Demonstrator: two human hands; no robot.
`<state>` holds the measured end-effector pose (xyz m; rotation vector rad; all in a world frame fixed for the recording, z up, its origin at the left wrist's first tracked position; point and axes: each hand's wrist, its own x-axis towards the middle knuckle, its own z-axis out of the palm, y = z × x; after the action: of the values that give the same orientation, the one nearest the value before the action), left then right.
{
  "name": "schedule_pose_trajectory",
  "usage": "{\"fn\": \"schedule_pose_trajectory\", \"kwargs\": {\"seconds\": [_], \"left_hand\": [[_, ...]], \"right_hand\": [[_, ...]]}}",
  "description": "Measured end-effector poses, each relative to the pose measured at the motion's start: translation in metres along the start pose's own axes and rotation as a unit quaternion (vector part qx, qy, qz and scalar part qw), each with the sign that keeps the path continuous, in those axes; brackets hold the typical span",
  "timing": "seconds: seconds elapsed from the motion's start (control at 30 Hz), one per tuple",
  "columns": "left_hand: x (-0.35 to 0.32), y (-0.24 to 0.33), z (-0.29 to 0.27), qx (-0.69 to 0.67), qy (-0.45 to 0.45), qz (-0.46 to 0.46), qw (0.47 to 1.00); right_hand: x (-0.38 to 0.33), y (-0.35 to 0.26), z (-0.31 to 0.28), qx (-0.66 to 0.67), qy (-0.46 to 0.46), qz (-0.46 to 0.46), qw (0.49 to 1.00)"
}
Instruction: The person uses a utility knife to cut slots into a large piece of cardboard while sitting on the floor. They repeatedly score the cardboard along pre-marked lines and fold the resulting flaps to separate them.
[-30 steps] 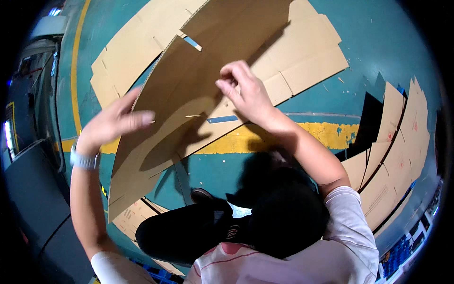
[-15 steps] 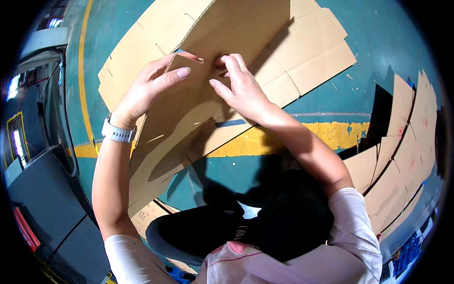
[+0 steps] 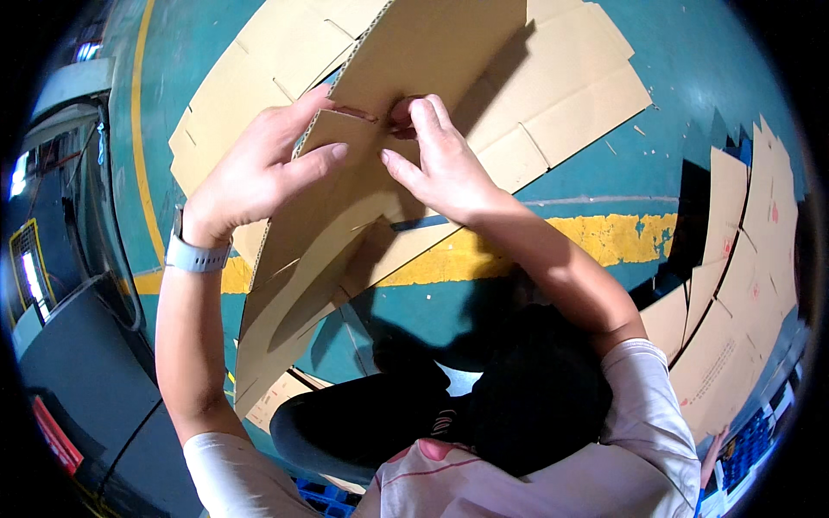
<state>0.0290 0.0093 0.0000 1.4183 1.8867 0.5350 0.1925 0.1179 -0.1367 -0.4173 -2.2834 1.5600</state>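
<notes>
An upright, slightly bowed brown cardboard sheet [image 3: 345, 181] stands in front of me, with a slot cut in from its left edge. My left hand [image 3: 263, 168] is closed round that edge by the slot, thumb on the near face and fingers mostly hidden behind. My right hand [image 3: 440, 164] grips the sheet at a dark hole just right of the slot. Its fingers curl into the hole, while the thumb lies on the near side. Behind and beneath lies a flat, creased cardboard piece [image 3: 570, 95] with slits along its edges.
The green floor [image 3: 691, 69] carries a worn yellow stripe [image 3: 604, 240] and small cardboard scraps. More cardboard sheets [image 3: 734, 319] lean in a stack at right, near a blue plastic pallet [image 3: 749, 453]. Grey machinery [image 3: 86, 363] stands at left.
My left hand has shifted slightly left and down along the edge. The sheet has turned a little at the slot, and the hole by my right fingers shows more plainly.
</notes>
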Motion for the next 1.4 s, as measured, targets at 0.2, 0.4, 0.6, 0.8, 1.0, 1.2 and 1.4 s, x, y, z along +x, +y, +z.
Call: {"fn": "schedule_pose_trajectory", "kwargs": {"seconds": [0.2, 0.4, 0.6, 0.8, 1.0, 1.2, 1.4], "left_hand": [[0.006, 0.008, 0.002, 0.058, -0.028, 0.008, 0.998], [0.001, 0.011, 0.012, 0.026, -0.001, -0.027, 0.999], [-0.016, 0.025, 0.023, 0.045, 0.013, -0.022, 0.999], [-0.019, 0.016, 0.014, 0.007, 0.021, -0.057, 0.998], [-0.048, 0.016, 0.011, 0.028, 0.011, -0.144, 0.989], [-0.165, -0.014, 0.013, 0.069, 0.031, -0.303, 0.95], [-0.124, -0.135, -0.103, 0.167, 0.141, -0.26, 0.941]], "right_hand": [[0.013, 0.008, 0.001, 0.168, 0.007, 0.068, 0.983], [0.019, -0.002, -0.013, 0.385, -0.108, 0.24, 0.884], [0.03, -0.029, -0.021, 0.129, -0.094, 0.216, 0.963], [0.018, -0.027, 0.008, -0.138, 0.099, -0.114, 0.979], [-0.039, -0.033, 0.0, -0.143, -0.178, -0.354, 0.907], [-0.044, 0.046, -0.062, -0.326, -0.346, -0.048, 0.879], [-0.082, 0.033, -0.011, -0.196, -0.415, 0.022, 0.888]]}}
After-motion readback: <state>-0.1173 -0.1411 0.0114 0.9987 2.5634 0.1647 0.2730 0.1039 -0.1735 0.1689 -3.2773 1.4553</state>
